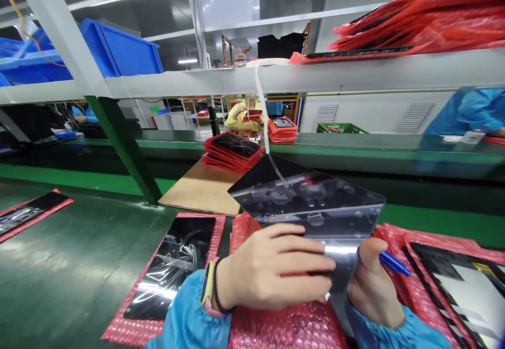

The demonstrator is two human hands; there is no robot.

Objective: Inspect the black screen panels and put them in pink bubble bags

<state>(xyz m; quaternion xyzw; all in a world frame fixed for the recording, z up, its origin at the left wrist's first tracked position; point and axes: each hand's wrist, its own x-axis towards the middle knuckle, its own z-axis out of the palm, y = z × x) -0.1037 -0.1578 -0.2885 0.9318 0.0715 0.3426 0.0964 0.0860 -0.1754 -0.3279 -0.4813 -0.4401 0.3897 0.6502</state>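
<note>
The left hand (272, 270) lies across the near part of a glossy black panel (315, 193), its fingers close together and slightly bent; whether they pinch anything cannot be told. The right hand (373, 283) grasps the panel's right edge, thumb raised, with a blue pen (394, 263) sticking out beside it. The panel is held tilted above a red bubble-wrap sheet (288, 328).

To the left, on the dark green bench (87, 265), a film-covered screen (173, 267) lies on pink bubble wrap. To the right, a screen unit with a white back (473, 286) rests on more red wrap. A narrower-looking dark screen (33, 209) lies on red wrap at the far left.

Farther off, a pale wooden board (197, 188) carries a stack of red-wrapped screens (232, 151), beside a slanting green post (122, 149). A white shelf (221, 83) spans overhead, with blue bins (118, 49) on the left and a thick red-wrapped pile (430, 20) on the right.

Across a far bench sit a person in yellow (239, 118), a green crate (341, 128) and, right, someone's blue sleeve (473, 109).
</note>
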